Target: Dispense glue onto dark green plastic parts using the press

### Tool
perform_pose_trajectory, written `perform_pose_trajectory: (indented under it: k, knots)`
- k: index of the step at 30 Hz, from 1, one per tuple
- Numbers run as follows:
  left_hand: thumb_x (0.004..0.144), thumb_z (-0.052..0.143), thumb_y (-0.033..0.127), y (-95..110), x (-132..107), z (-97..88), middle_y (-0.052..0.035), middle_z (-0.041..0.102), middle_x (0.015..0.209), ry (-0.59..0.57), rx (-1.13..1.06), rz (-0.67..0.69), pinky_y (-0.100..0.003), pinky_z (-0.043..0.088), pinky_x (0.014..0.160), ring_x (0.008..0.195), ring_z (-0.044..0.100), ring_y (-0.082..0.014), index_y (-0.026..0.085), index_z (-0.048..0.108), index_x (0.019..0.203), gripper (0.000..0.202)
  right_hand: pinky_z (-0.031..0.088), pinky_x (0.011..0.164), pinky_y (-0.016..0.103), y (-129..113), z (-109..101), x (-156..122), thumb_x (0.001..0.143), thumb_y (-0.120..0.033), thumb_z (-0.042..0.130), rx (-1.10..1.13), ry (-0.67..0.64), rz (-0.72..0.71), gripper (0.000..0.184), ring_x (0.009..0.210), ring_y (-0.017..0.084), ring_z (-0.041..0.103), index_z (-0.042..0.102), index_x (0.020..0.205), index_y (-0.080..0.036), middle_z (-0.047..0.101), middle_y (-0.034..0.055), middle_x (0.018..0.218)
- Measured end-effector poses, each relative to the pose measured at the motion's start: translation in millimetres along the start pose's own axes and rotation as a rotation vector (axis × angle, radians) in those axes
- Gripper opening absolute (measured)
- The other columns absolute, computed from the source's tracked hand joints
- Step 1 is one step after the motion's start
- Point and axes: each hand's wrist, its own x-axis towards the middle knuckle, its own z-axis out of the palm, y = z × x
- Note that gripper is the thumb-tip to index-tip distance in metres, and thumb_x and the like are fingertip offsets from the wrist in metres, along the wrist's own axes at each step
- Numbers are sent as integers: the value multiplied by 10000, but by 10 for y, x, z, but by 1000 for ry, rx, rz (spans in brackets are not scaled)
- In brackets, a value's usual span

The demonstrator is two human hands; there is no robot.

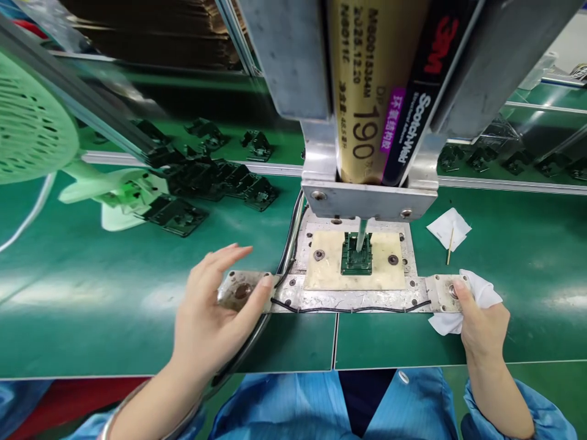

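Note:
A small dark green part (356, 255) sits in a cream fixture plate (321, 272) on a metal base. A dispenser nozzle (362, 234) from a large glue cartridge (373, 85) comes down onto the part. My left hand (215, 308) rests with fingers spread beside the left round button (242, 291), its thumb on the metal base. My right hand (481, 324) holds a white cloth (479, 293) and presses its thumb on the right button (453, 290).
Several dark green parts (215, 180) are piled at the back left, more on the far conveyor (513, 162). A light green fan (32, 122) stands at left. A white wipe (448, 227) with a thin stick lies right of the fixture. Black cables (288, 244) run along the base.

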Motion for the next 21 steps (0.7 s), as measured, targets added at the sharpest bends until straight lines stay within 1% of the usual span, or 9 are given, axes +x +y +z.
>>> perform_pose_trajectory:
  k: [2, 5, 7, 8, 11, 15, 18, 19, 21]
  knots:
    - [790, 733, 476, 183, 132, 62, -113, 647, 1299, -211, -34, 66, -457, 406, 1133, 1270, 573, -329, 224, 605, 1273, 560, 574, 802, 418, -23, 10, -10, 622, -616, 862, 18, 8, 1, 604, 922, 327, 704, 784, 983, -138, 759, 131, 982]
    - [693, 801, 556, 398, 358, 257, -131, 567, 1449, -542, -121, -1, -481, 422, 1134, 1339, 536, -354, 222, 481, 1430, 871, 579, 736, 396, -72, 23, -31, 608, -616, 867, 16, 18, 10, 595, 892, 322, 703, 788, 957, -141, 759, 128, 958]
    - [655, 829, 546, 483, 483, 410, -143, 530, 1491, -684, -166, -53, -506, 397, 1157, 1381, 497, -366, 213, 454, 1457, 946, 577, 689, 379, -96, 27, -40, 604, -608, 869, 12, 19, 11, 584, 854, 314, 704, 788, 940, -138, 759, 125, 929]
    - [658, 831, 521, 510, 530, 479, -144, 546, 1475, -730, -194, -66, -509, 389, 1165, 1382, 498, -361, 208, 478, 1439, 912, 575, 675, 373, -103, 26, -42, 608, -603, 869, 15, 14, 11, 576, 839, 310, 704, 788, 934, -135, 758, 123, 915]
    - [668, 830, 432, 566, 609, 616, -128, 647, 1352, -786, -341, -102, -489, 391, 1177, 1338, 549, -331, 192, 608, 1302, 714, 569, 660, 359, -99, 20, -37, 621, -593, 865, 21, -2, 11, 561, 816, 302, 705, 785, 924, -128, 757, 121, 888]
    - [593, 874, 355, 666, 640, 626, -111, 740, 1172, -781, -538, -273, -479, 485, 1103, 1165, 672, -319, 182, 715, 1101, 560, 568, 674, 356, -82, 9, -22, 626, -594, 861, 6, -14, 7, 566, 816, 302, 709, 785, 939, -129, 760, 124, 895]
    - [551, 888, 364, 765, 653, 561, -81, 775, 938, -788, -475, -393, -406, 601, 882, 914, 735, -287, 194, 759, 925, 430, 566, 684, 353, -67, 5, -22, 640, -603, 852, 4, -27, 4, 572, 820, 298, 710, 785, 956, -131, 762, 122, 903]
    - [558, 882, 381, 788, 658, 531, -67, 768, 865, -820, -440, -414, -366, 612, 785, 831, 733, -269, 200, 766, 874, 382, 566, 687, 353, -59, 4, -23, 645, -604, 850, 4, -30, 7, 577, 823, 297, 711, 784, 967, -130, 763, 122, 907]
    - [581, 865, 406, 794, 678, 453, -40, 733, 726, -958, -380, -449, -306, 579, 613, 680, 704, -240, 210, 776, 802, 308, 566, 691, 354, -38, 0, -23, 645, -606, 849, 0, -31, 14, 600, 839, 303, 713, 782, 999, -127, 765, 124, 924]
